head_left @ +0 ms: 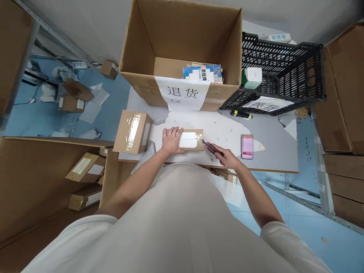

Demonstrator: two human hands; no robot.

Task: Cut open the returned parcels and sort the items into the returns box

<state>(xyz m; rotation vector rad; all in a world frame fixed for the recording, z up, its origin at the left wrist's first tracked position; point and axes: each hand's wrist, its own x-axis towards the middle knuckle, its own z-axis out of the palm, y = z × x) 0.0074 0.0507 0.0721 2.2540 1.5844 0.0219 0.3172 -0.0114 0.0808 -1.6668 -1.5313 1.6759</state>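
Note:
A small cardboard box (200, 145) with a white label and clear tape lies on the white table top in front of me. Over its left end, my left hand (171, 141) grips and presses it down. My right hand (226, 156) is closed round a red and black utility knife (211, 148). The knife's tip meets the taped right end of the box, near its edge. A larger taped cardboard box (132, 132) stands left of my left hand. To the right of my right hand lies a phone (247, 146) with a pink screen.
Behind the work area stands a big open carton (139, 81) with books (202, 73) inside. Right of it is a black plastic crate (287, 62) holding a white-green box (252, 77). A yellow-black tool (241, 114) lies before the crate. A large carton (51, 167) with parcels is at left.

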